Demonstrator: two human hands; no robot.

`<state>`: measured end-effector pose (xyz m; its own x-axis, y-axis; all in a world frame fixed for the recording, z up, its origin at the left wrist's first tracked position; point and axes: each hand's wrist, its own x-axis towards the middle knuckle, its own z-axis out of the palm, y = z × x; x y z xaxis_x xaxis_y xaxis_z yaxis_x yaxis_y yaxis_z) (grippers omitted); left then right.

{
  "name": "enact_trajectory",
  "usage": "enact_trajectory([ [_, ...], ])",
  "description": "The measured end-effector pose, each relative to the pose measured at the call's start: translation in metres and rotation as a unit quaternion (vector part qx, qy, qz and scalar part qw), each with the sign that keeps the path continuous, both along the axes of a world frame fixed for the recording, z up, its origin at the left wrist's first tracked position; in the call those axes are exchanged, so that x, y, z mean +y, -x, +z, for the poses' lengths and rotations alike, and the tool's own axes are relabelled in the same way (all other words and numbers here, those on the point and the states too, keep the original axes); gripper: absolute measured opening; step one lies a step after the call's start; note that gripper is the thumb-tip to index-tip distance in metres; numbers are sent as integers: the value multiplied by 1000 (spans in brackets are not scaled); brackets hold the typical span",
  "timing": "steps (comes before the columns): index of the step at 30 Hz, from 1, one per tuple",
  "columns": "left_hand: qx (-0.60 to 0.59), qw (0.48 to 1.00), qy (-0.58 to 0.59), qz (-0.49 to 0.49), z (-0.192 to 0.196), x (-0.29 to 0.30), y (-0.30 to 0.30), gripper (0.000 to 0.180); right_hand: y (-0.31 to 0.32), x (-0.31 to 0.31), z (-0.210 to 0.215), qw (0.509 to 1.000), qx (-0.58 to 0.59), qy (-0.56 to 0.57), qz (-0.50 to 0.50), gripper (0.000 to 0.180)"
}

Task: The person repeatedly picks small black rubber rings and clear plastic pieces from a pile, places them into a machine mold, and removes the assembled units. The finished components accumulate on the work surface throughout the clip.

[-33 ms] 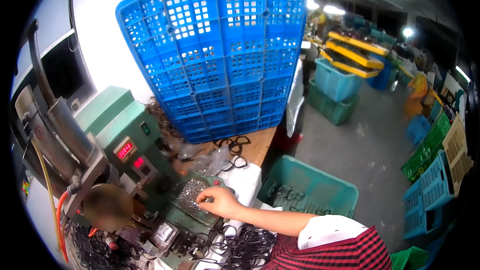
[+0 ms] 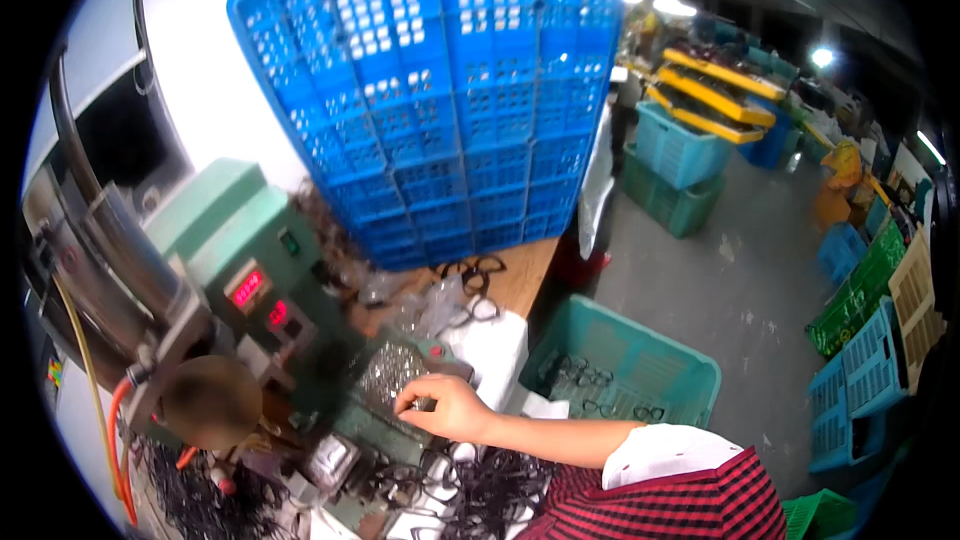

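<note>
My right hand (image 2: 445, 408) is over the near edge of a tray of small shiny metal pieces (image 2: 388, 372). Its thumb and forefinger are pinched together; anything between them is too small to make out. The tray sits beside a green press machine (image 2: 240, 250) with red lit displays. Below the hand, a metal block (image 2: 332, 462) lies at the machine's working area. Black eyeglass frames (image 2: 495, 490) are heaped on the bench near my right forearm. My left hand does not show.
A tall blue plastic crate (image 2: 430, 130) stands on edge behind the bench. To the right, a teal crate (image 2: 685, 370) holds several eyeglass frames. More black frames (image 2: 190, 495) lie left of the machine. Stacked bins (image 2: 675, 155) and yellow trays (image 2: 720, 100) stand farther back.
My right hand has drawn slightly back from the metal pieces toward me, its fingers still pinched. The whole view has shifted a little.
</note>
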<state>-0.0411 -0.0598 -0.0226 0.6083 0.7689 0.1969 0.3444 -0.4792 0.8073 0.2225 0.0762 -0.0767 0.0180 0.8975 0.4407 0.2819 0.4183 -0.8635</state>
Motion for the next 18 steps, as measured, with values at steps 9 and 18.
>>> enact_trajectory([
  [9, -432, 831, -224, 271, 31, 58, -9, 14, 82, 12, 25, 977, 170, 50, 117, 30],
  [18, -386, 819, -273, 326, 57, 107, -1, 9, 100, 3, 40, 931, 287, 132, 182, 37],
])
